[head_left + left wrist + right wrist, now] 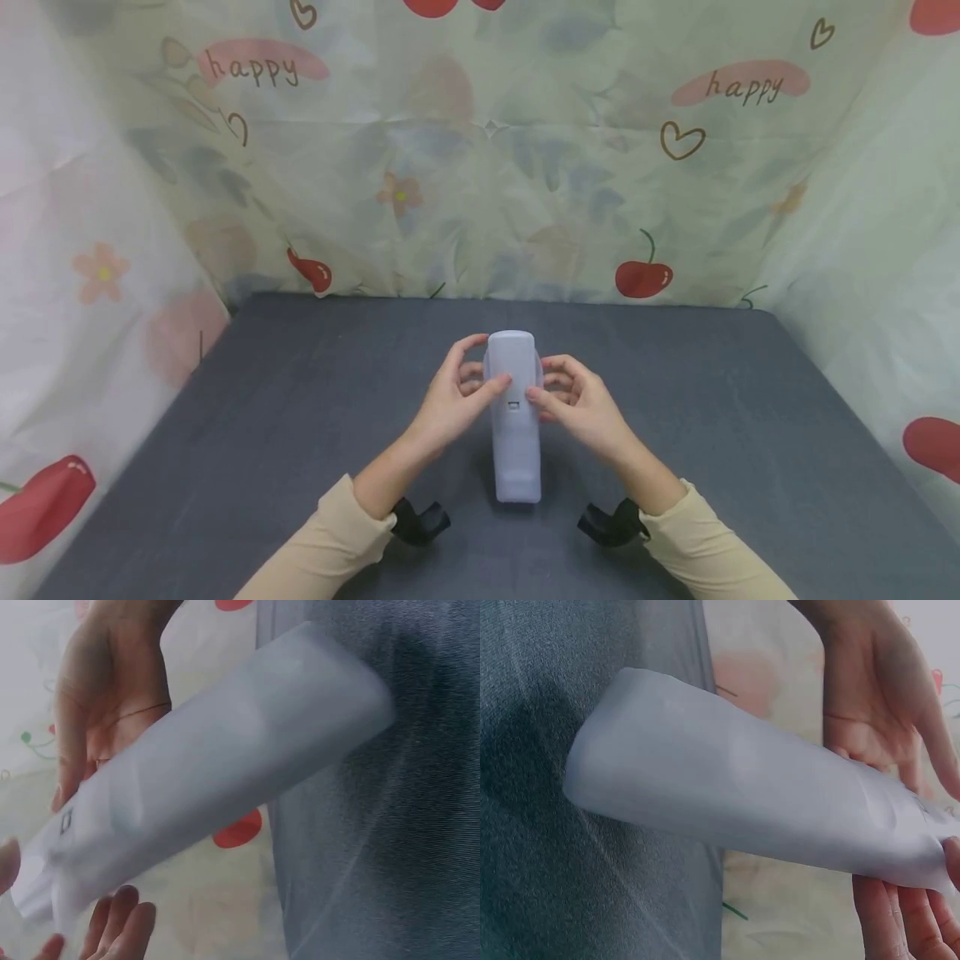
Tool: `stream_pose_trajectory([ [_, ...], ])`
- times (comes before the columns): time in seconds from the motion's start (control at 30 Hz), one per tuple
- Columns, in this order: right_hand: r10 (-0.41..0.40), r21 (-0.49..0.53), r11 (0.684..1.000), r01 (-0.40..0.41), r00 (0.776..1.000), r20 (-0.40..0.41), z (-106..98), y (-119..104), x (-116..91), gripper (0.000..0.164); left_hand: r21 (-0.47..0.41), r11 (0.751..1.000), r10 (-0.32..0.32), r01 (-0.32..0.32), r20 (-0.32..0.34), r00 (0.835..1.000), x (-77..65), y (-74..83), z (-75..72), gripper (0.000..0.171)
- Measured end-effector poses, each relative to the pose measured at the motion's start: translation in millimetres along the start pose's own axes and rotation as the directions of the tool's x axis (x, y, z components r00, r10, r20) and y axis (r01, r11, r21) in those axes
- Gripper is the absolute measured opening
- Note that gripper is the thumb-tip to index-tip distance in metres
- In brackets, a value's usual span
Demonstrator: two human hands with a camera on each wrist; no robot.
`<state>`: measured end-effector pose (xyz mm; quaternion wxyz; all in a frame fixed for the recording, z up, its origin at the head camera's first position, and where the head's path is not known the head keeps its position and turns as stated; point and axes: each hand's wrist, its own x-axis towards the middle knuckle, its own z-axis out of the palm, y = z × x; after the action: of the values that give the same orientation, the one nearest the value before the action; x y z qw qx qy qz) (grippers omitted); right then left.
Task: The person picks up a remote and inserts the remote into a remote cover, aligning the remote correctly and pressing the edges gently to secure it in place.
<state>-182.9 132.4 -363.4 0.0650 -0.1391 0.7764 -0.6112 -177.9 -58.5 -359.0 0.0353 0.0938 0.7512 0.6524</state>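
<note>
A long, pale white plastic device (516, 450) with rounded ends and a small rectangular slot stands lengthwise before me in the head view. My left hand (453, 396) grips its upper left side, the thumb lying on the face toward me and the fingers along the edge. From the right, my right hand (585, 406) holds it too, thumb near the slot and fingers curled behind. The device (217, 757) slants across the left wrist view, somewhat blurred. In the right wrist view its broad lower end (645, 750) points over the tabletop. Its far side is hidden.
A dark grey tabletop (300, 433) extends below the hands. Patterned cloth (487, 167) with cherries, hearts and flowers hangs behind it and at both sides. A black wrist mount (422, 522) shows below the left cuff, another (611, 523) below the right one.
</note>
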Motion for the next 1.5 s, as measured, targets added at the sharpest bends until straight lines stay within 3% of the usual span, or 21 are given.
stream_pose_trajectory([
  [0.13,0.015,0.02,1.0,-0.015,1.0,0.01,2,0,0,0.036,-0.04,0.998,0.053,-0.055,-0.06,0.997,2.3,4.7,0.0,0.047],
  [0.3,0.019,0.033,0.999,-0.02,0.999,0.035,3,-1,-1,0.033,-0.047,0.998,0.048,-0.052,-0.086,0.995,2.0,9.5,-0.4,0.036],
  [0.63,-0.003,0.074,0.997,-0.004,0.995,0.099,1,-1,0,0.029,-0.084,0.996,0.024,-0.02,0.057,0.998,-0.3,12.8,-10.0,0.029],
  [0.83,-0.116,-0.062,0.99,0.123,0.988,0.106,1,-2,1,0.017,-0.09,0.995,0.044,-0.036,0.089,0.995,-1.1,11.1,-10.1,0.029],
  [1.03,-0.17,-0.251,0.948,0.194,0.979,0.113,-2,-6,1,0.021,-0.109,0.993,0.05,-0.04,0.093,0.994,-2.4,10.1,-8.1,0.028],
  [1.17,-0.233,-0.348,0.907,0.238,0.971,0.056,-1,-7,0,0.025,-0.102,0.994,0.053,-0.043,0.105,0.993,-2.1,9.0,-8.6,0.028],
  [1.27,-0.332,-0.407,0.866,0.29,0.943,-0.035,3,-5,-1,0.031,-0.091,0.994,0.063,-0.054,0.108,0.992,-1.5,7.7,-9.0,0.028],
  [1.43,-0.555,-0.522,0.737,0.429,0.825,-0.105,9,-1,-2,0.03,-0.087,0.995,0.065,-0.057,0.1,0.993,-0.4,5.9,-9.3,0.027],
  [1.5,-0.603,-0.545,0.698,0.463,0.791,-0.101,9,1,-2,0.026,-0.094,0.994,0.073,-0.063,0.104,0.992,-0.7,5.6,-9.6,0.027],
])
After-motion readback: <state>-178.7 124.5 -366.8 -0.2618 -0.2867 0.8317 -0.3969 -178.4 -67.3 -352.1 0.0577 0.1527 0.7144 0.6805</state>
